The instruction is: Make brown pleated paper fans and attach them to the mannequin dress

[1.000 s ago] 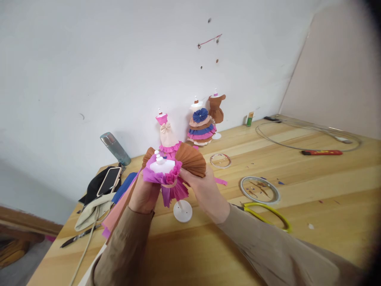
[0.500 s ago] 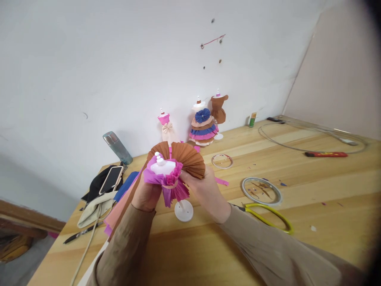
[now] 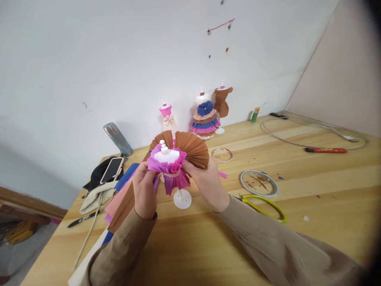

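Between my hands a small white dress-form mannequin (image 3: 166, 156) tilts toward me, its round white base (image 3: 182, 199) showing below. Purple and magenta crepe paper (image 3: 178, 182) wraps its body, with a thin pale band round the waist. Behind it spreads brown pleated paper (image 3: 192, 149) in two fan-shaped wings. My left hand (image 3: 145, 192) is closed at the purple paper on the left side of the mannequin. With thumb and fingers, my right hand (image 3: 206, 183) pinches the lower edge of the right brown fan, close against the mannequin; its fingertips are hidden behind the fan.
Several dressed mannequins stand by the wall, one in a tiered dress (image 3: 205, 125). Yellow-handled scissors (image 3: 281, 216), a tape roll (image 3: 242, 184), and a red cutter (image 3: 326, 150) lie right. Crepe strips (image 3: 122, 208), a phone (image 3: 112, 170), a pen (image 3: 85, 218) and a flask (image 3: 118, 139) are left.
My left hand has come up beside the purple paper, its fingers now showing at the left edge. The mannequin has shifted slightly up and right; the right hand keeps its pinch. The view has shifted slightly.
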`<state>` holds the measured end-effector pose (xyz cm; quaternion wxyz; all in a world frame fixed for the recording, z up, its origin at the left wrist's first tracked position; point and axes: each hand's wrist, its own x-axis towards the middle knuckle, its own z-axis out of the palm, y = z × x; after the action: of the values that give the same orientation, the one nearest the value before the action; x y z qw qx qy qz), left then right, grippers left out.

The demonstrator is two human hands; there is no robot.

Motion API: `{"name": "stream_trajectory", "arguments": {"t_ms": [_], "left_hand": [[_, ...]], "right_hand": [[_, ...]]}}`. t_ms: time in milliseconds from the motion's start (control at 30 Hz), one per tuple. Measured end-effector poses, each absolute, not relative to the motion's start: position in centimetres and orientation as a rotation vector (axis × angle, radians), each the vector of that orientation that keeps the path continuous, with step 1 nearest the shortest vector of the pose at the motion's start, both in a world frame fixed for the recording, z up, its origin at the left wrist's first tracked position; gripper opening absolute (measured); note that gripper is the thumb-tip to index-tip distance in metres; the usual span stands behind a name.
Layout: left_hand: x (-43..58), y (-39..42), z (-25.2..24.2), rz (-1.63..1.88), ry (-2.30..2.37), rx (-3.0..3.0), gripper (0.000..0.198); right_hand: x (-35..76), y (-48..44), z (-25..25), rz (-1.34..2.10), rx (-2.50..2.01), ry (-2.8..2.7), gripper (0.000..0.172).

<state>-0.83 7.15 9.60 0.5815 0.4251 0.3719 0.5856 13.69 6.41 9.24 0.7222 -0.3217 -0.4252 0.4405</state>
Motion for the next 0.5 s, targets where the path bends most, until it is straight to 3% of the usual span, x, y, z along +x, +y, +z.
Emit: {"name": "stream_trajectory", "arguments": {"t_ms": [100, 267, 433, 500], "left_hand": [[-0.3, 4.6, 9.0, 1.585, 1.043, 1.177, 0.007], [1.2, 2.9, 8.5, 1.557, 1.008, 1.311, 0.039], [0.7, 4.7, 8.5, 1.425, 0.94, 1.234, 0.029], [0.1, 5.7, 8.5, 1.339, 0.826, 1.214, 0.034]], "right_hand": [[13.5, 6.1, 9.3, 0.975, -0.693, -0.977, 0.015], [13.2, 5.9, 8.5, 0.897, -0.711, -1.028, 0.009], [13.4, 5.2, 8.5, 0.704, -0.783, -1.216, 0.008], [13.4, 4.9, 8.7, 0.529, -0.786, -1.355, 0.016]]}}
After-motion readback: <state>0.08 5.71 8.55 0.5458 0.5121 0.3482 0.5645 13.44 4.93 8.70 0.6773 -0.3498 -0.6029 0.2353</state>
